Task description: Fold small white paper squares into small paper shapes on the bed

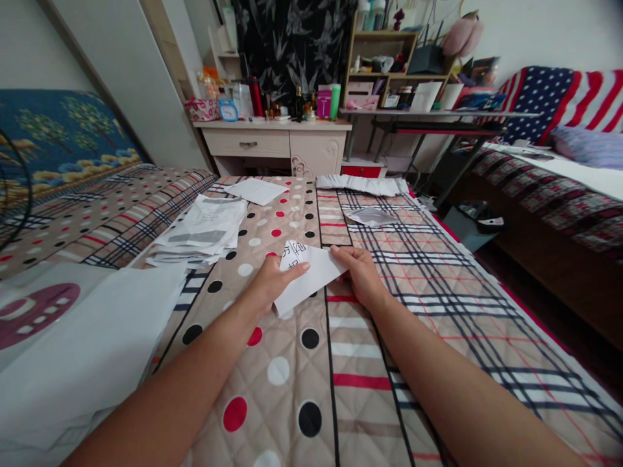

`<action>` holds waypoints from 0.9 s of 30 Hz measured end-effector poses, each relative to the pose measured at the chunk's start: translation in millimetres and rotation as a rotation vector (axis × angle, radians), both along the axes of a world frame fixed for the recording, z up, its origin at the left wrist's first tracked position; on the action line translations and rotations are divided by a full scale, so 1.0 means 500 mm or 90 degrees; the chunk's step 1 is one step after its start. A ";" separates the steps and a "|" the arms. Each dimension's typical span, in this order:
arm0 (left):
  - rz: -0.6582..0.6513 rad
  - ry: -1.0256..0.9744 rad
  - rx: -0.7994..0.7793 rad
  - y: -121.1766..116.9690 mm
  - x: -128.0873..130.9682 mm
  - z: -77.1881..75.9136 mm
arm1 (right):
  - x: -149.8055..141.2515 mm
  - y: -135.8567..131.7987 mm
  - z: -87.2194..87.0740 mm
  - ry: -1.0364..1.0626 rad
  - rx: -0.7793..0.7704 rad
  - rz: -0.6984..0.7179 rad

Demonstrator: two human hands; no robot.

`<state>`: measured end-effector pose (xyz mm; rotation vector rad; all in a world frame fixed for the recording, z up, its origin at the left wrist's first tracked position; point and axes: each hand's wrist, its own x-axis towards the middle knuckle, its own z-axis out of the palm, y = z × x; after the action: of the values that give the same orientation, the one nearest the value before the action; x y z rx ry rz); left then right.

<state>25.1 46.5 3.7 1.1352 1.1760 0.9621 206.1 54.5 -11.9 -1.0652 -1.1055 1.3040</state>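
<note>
Between my two hands is a folded sheet of white paper (pixel 311 286), with black printed characters on its upper left part. My left hand (pixel 272 279) grips its left side, the thumb lying across the top. The right corner is pinched by my right hand (pixel 361 271), thumb above and the other fingers mostly hidden beneath. The folded paper is held just over the dotted and plaid quilt (pixel 302 363); whether it touches the quilt I cannot tell.
A stack of printed sheets (pixel 204 224) lies to the left, with a larger pile of white paper (pixel 107 337) nearer me. Farther off are a loose sheet (pixel 257 191), a folded paper strip (pixel 363 185) and a small silvery-grey piece (pixel 372 216). A grey bin (pixel 470 227) stands right of the bed.
</note>
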 end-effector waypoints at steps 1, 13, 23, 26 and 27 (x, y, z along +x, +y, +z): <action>0.002 -0.002 -0.003 0.000 0.000 0.000 | 0.000 0.001 0.000 0.000 -0.002 -0.004; 0.241 -0.212 0.031 0.005 0.035 -0.026 | -0.035 -0.013 0.011 0.032 0.024 0.066; 0.315 -0.299 0.025 -0.006 0.053 -0.012 | -0.085 -0.033 0.008 0.080 -0.042 0.041; 0.257 -0.230 -0.011 0.002 0.029 -0.004 | -0.047 -0.015 0.021 0.041 -0.054 0.012; 0.216 -0.199 -0.033 0.004 0.021 -0.002 | -0.032 -0.009 0.025 0.017 -0.050 -0.005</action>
<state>35.6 48.5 2.8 0.7215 1.1456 1.3077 190.0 50.1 0.7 -1.1056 -1.0366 1.3619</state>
